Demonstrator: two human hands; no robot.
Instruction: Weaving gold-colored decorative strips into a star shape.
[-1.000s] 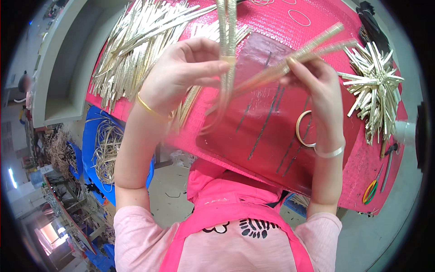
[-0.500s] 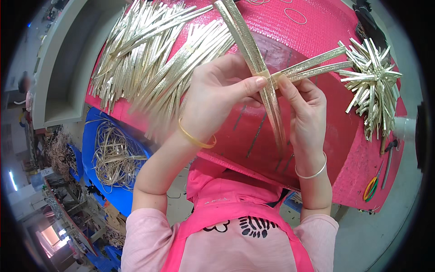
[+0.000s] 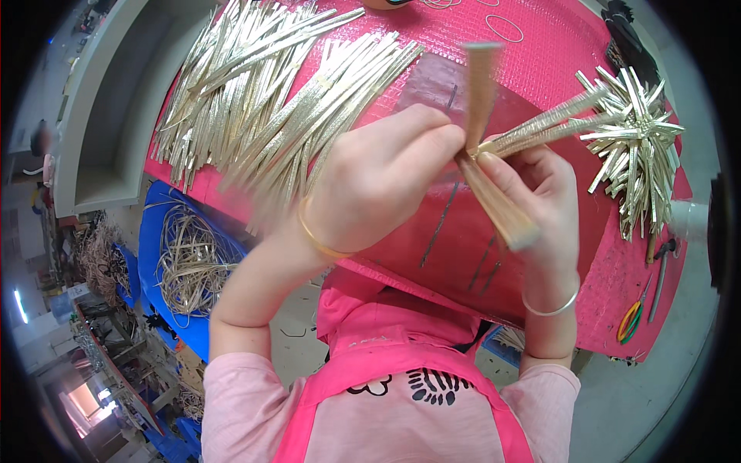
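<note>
Left hand (image 3: 386,181): raised over the table, back of the hand toward the camera, fingers curled and pressed together, fingertips pinching the strips where they cross.
Right hand (image 3: 532,185): just beside the left, thumb and fingers closed on the same crossing from the other side, palm turned inward.
Strips (image 3: 494,204): a small bundle of flat gold strips held between both hands above the table; one group points up and is blurred, one runs right toward the star, one slants down over the right palm.
Bangles: a gold one (image 3: 316,235) on the left wrist, a silver one (image 3: 549,307) on the right.
Table (image 3: 540,62): covered in pink bubble-textured sheet, with a darker pink sheet under the hands.
Pile (image 3: 262,100): many loose gold strips fanned over the table's left part, well apart from the hands.
Star (image 3: 637,143): a finished spiky gold burst lying at the right, near the end of the strips that point right.
Rubber bands (image 3: 505,27): thin loops at the far edge.
Scissors (image 3: 631,318): green-handled, at the table's near right corner.
Tub (image 3: 166,270): blue, below the table at left, holding tangled pale strips.
</note>
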